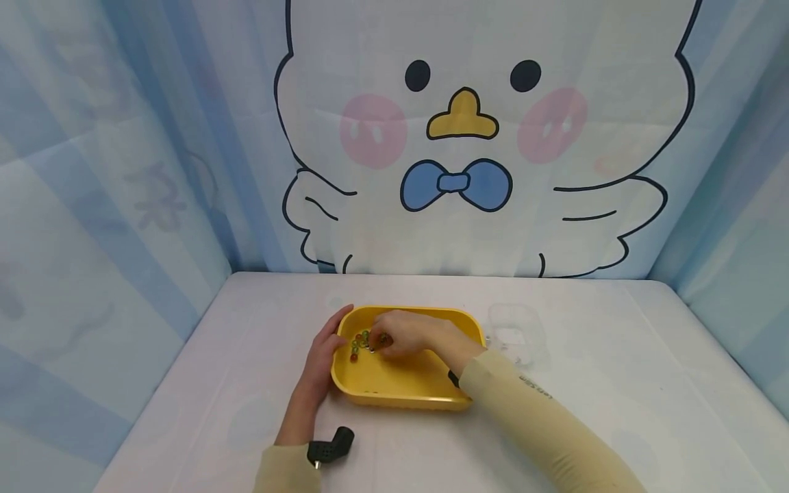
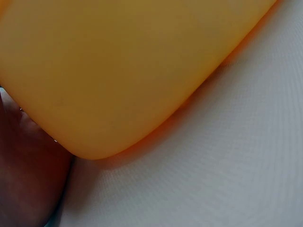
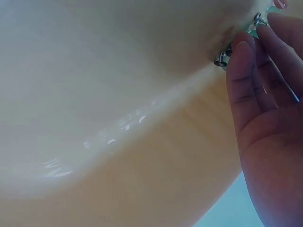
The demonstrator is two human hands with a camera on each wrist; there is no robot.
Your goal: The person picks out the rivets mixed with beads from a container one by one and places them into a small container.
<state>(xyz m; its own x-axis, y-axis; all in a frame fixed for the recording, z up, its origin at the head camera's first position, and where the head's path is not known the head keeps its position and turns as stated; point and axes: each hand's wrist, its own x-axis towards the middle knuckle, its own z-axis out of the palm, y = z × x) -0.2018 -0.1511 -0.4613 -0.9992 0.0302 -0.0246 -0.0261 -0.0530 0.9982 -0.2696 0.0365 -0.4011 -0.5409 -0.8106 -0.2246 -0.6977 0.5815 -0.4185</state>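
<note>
A yellow tray (image 1: pixel 401 376) lies on the white table, and its outer wall (image 2: pixel 118 85) fills much of the left wrist view. My left hand (image 1: pixel 322 356) grips its left end, thumb at the rim and fingers along the outside. Small red and green marbles (image 1: pixel 355 348) are gathered inside near that end. My right hand (image 1: pixel 403 332) reaches over them with bent fingers. In the right wrist view, its thumb and fingertips come together at small metal screws (image 3: pixel 221 60); the fingers partly hide what they pinch.
A clear plastic container (image 1: pixel 520 332) stands on the table just right of the tray. Behind the table hangs a curtain (image 1: pixel 462 239) with a cartoon bird, and more fabric encloses both sides. A black wrist camera (image 1: pixel 331 445) sticks out from the left forearm.
</note>
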